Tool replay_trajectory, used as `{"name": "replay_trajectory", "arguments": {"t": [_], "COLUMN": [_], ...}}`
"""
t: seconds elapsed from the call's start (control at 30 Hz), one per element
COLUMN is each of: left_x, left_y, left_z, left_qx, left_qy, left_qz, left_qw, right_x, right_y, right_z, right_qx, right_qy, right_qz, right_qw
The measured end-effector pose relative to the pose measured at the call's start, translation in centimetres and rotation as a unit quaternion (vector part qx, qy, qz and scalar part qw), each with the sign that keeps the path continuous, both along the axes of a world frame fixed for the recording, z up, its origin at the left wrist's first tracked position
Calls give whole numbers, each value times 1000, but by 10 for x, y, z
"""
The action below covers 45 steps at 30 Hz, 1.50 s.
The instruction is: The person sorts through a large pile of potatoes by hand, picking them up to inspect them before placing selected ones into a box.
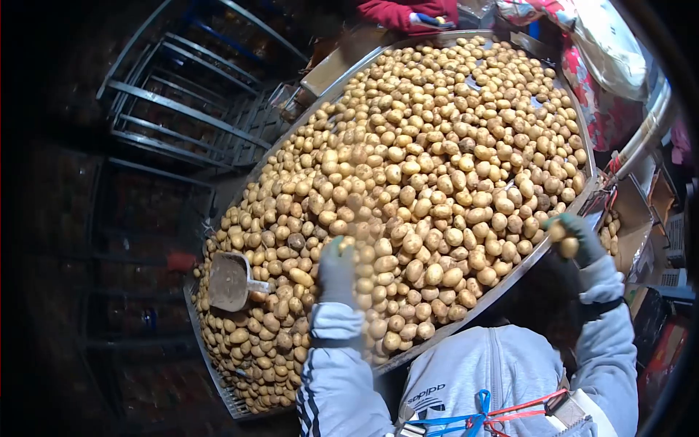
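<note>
Potatoes [437, 273] lie heaped across a big metal-rimmed sorting table [502, 286]. My left hand [336, 277], in a grey glove with green fingertips, is over the heap left of centre. Its fingers curl at a potato [347, 243], partly blurred. Past the table's right edge, my right hand [584, 244] wears the same kind of glove and is closed around a couple of potatoes [568, 247]. A scoop [229, 282] with a pale handle rests on the potatoes, left of my left hand.
Beyond my right hand stands a cardboard box [628, 211] with potatoes beside it. Metal racks [189, 109] stand at the upper left. At the far edge is another person's gloved hand [431, 20] and red sleeve [386, 13]; someone in patterned clothing [579, 73] stands at upper right.
</note>
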<state>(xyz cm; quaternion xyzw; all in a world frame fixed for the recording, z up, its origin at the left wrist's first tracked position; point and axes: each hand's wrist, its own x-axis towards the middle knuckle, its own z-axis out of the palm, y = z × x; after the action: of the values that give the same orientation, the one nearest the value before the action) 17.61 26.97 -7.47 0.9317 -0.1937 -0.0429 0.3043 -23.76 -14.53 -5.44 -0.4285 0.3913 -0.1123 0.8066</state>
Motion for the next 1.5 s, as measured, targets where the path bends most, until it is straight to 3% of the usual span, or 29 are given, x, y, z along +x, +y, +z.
{"name": "replay_trajectory", "arguments": {"t": [0.07,0.13,0.2,0.3,0.37,0.4,0.47,0.5,0.6,0.63,0.67,0.7,0.73,0.8,0.83,0.9,0.93,0.97,1.0,1.1,1.13,1.2,1.23,1.27,1.33,1.4,1.43,1.47,1.5], "left_x": [20,49,34,56,69,73,74,52,18,8,-2,-19,-38,-52,-61,-72,-79,-81,-79,-50,-40,-20,-6,6,21,29,41,57,61], "left_y": [-7,-10,-49,-62,-59,-55,-37,-34,17,40,61,69,78,103,114,121,121,123,130,142,133,123,122,120,104,73,72,72,58], "left_z": [12,-2,5,-32,-51,-51,-44,-8,14,11,8,19,34,24,32,48,67,70,67,48,57,61,53,44,37,50,38,11,19], "left_qx": [-61,52,131,143,87,-45,-300,-415,-529,-535,-540,-560,-538,-538,-398,-355,-319,-344,-339,-351,-356,-348,-340,-331,-237,-148,-87,-103,-78], "left_qy": [8,-58,-72,-34,31,114,265,353,415,426,436,436,416,402,358,282,317,293,279,192,172,156,158,164,148,147,90,53,-9], "left_qz": [35,-16,49,36,47,63,92,107,87,55,22,73,144,167,210,171,237,236,237,216,216,203,189,174,136,125,77,57,6], "left_qw": [997,997,987,988,995,991,912,832,735,728,720,700,719,722,818,875,861,860,866,891,893,902,908,913,950,970,989,992,997], "right_x": [-67,-127,-157,-150,-82,-44,40,82,191,226,262,296,333,388,411,444,454,464,462,465,463,444,438,424,387,344,328,311,299], "right_y": [-57,-106,-128,-125,-84,-65,-18,14,84,108,128,151,169,201,205,226,239,246,242,229,226,206,200,182,150,131,117,106,106], "right_z": [-25,-26,-28,-14,1,-3,-15,-1,-13,-22,-21,-24,-49,-47,-52,-60,-65,-70,-70,-80,-69,-58,-70,-59,-57,-43,-33,-28,-21], "right_qx": [-107,-266,-321,-349,-332,-282,-209,-185,-149,-118,-173,-195,-358,-443,-466,-535,-579,-584,-626,-622,-592,-385,-202,-235,53,160,173,187,169], "right_qy": [37,39,79,127,87,69,50,41,-17,-36,-25,-48,-107,-65,-69,-15,44,81,61,47,79,49,55,4,-75,-130,-113,-97,-112], "right_qz": [-79,-33,-119,-122,-63,-54,9,61,249,294,347,380,377,389,426,452,437,432,435,467,494,496,431,433,388,280,309,334,305], "right_qw": [990,962,936,920,937,955,977,980,957,948,922,903,848,805,772,713,687,682,644,626,632,777,878,870,917,937,928,919,930]}}
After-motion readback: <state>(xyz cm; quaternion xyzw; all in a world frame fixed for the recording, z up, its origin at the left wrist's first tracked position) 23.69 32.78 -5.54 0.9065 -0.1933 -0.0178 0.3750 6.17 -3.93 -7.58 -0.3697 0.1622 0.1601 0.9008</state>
